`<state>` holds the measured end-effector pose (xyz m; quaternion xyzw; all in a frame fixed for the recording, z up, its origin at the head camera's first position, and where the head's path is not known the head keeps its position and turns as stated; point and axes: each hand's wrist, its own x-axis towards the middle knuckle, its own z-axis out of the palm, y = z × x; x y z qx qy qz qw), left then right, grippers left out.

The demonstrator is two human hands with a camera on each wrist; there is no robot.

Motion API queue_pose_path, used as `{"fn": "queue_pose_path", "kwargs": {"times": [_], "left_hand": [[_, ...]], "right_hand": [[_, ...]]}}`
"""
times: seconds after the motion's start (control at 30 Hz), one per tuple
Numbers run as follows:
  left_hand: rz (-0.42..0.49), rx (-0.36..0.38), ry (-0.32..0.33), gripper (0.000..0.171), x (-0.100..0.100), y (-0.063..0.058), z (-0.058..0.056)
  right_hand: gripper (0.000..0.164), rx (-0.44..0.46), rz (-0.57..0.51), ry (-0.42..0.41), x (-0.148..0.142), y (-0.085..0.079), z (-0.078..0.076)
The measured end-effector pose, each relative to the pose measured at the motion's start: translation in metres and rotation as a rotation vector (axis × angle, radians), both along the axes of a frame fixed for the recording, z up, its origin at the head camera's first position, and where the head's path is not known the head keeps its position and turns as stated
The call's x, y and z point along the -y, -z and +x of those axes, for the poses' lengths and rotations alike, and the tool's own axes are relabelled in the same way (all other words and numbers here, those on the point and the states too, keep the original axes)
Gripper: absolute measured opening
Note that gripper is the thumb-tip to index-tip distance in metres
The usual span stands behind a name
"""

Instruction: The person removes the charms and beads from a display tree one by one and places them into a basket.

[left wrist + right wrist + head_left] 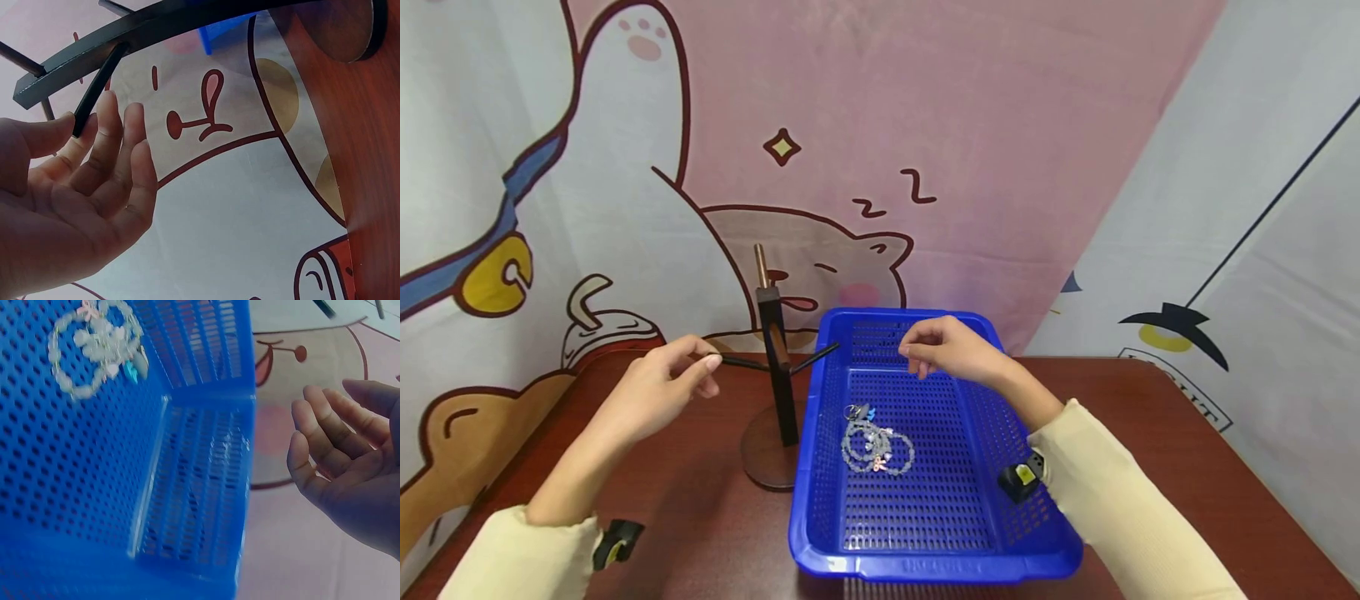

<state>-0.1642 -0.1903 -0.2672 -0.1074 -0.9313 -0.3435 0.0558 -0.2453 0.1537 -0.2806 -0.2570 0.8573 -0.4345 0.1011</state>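
Observation:
A dark stand (781, 392) has an upright post, short pegs sticking out and a round base (767, 473). My left hand (658, 387) pinches the tip of one black peg (98, 94) between thumb and index finger, its other fingers loosely bent. Over the far part of a blue plastic basket (940, 569), my right hand (958, 350) hovers with relaxed, bent fingers. Nothing shows in it in the right wrist view. Pale beaded bracelets (84, 394) with small pink and blue charms lie together on the basket floor, below and left of the right hand.
The stand and basket are close together on a reddish-brown wooden table (1150, 467). Behind them hangs a cloth (1000, 150) printed with cartoon animals. Another peg (816, 357) of the stand points toward the basket's left rim.

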Motion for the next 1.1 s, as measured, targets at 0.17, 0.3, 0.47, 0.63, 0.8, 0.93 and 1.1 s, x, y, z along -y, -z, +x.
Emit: {"fn": "queue_pose_path", "kwargs": {"times": [0.17,0.3,0.47,0.63,0.8,0.93,1.1], "left_hand": [[0.008,0.012,0.001,0.022,0.001,0.001,0.0],[0.01,0.009,0.008,0.023,0.002,0.001,-0.001],[0.008,0.002,0.014,0.023,0.003,0.001,-0.001],[-0.006,-0.002,0.011,0.025,0.006,0.001,0.0],[-0.017,0.011,0.012,0.032,0.013,-0.001,0.002],[-0.039,0.009,0.02,0.038,0.019,0.0,0.002],[-0.041,-0.014,0.006,0.04,0.028,0.01,0.005]], "right_hand": [[0.014,-0.048,-0.005,-0.002,-0.02,-0.009,-0.001],[0.013,-0.093,-0.037,-0.024,-0.043,-0.011,-0.003],[0.015,-0.06,-0.028,0.034,-0.069,-0.009,-0.001],[0.019,-0.026,-0.044,0.109,-0.097,-0.003,0.006],[0.022,-0.049,-0.053,0.194,-0.127,0.006,0.014],[0.029,-0.124,0.041,0.318,-0.149,0.015,0.028],[0.049,-0.217,0.261,0.493,-0.172,0.03,0.049]]}}
